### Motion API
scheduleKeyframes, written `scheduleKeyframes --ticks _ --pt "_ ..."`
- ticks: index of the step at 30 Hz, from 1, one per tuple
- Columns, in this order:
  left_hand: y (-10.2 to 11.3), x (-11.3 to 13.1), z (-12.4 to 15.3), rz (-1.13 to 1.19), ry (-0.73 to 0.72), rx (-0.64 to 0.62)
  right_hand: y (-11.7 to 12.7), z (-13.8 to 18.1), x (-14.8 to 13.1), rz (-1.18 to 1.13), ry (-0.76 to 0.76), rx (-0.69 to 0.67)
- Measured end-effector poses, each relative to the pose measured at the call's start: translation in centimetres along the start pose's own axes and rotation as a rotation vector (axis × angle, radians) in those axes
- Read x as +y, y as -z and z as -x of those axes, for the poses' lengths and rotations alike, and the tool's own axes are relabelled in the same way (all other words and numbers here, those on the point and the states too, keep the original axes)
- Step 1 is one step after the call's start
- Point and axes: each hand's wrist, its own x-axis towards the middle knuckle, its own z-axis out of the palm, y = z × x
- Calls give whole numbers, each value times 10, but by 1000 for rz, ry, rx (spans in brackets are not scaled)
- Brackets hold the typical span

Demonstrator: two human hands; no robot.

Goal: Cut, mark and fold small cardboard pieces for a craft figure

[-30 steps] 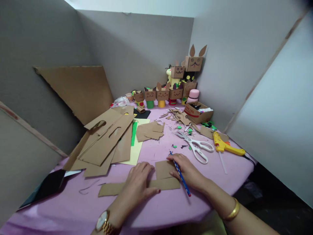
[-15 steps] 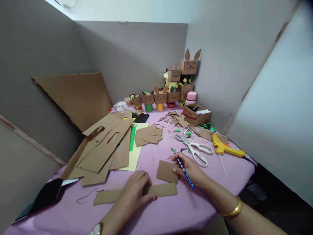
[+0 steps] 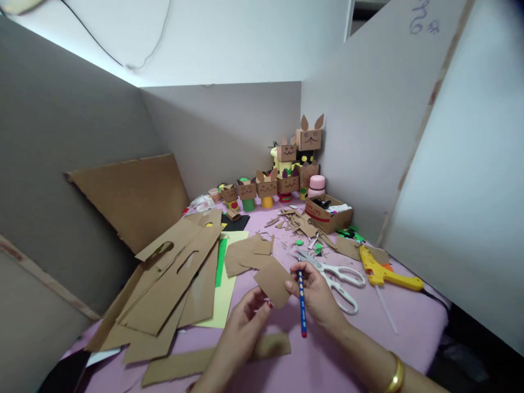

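Note:
A small square-cut cardboard piece (image 3: 273, 283) is lifted above the table between both hands. My left hand (image 3: 249, 319) is closed at its lower left edge, thumb in front. My right hand (image 3: 315, 289) pinches the right edge of the piece between thumb and fingers. That same hand also holds a blue spotted pencil (image 3: 302, 305), whose red end points down toward me. Beneath my left forearm lies a long cardboard strip (image 3: 180, 367), partly covered by it. White-handled scissors (image 3: 344, 275) rest just beyond my right hand.
Large cardboard sheets (image 3: 164, 295) are stacked at the left over yellow paper (image 3: 229, 278). A yellow glue gun (image 3: 380, 273) lies at the right. Cardboard scraps (image 3: 301, 222), a small box (image 3: 329, 218) and several cardboard animal figures (image 3: 267, 188) stand farther back.
The cardboard piece has been raised off the table and turned. My left hand has moved from the strip to the piece's edge. The view has tilted upward.

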Motion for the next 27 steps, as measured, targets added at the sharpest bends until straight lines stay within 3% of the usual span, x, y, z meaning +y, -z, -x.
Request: scheduleKeyframes --ticks 2,4,7,9,14,18,27 --pt "-11 -2 -15 259 78 197 -5 -1 3 -7 24 12" --pt "-15 -2 -28 328 66 294 -5 -2 4 41 69 15" --pt "-11 4 -40 305 -28 351 3 -2 5 350 200 -2" --pt "-6 8 -45 278 -84 381 10 -2 6 649 271 -85" --pt "2 6 -52 261 -113 465 15 -3 15 1094 187 -292" --pt "7 4 -51 276 -75 464 14 -3 18 1221 120 -333" --pt "12 1 -53 471 79 544 17 -2 13 1322 146 -296"
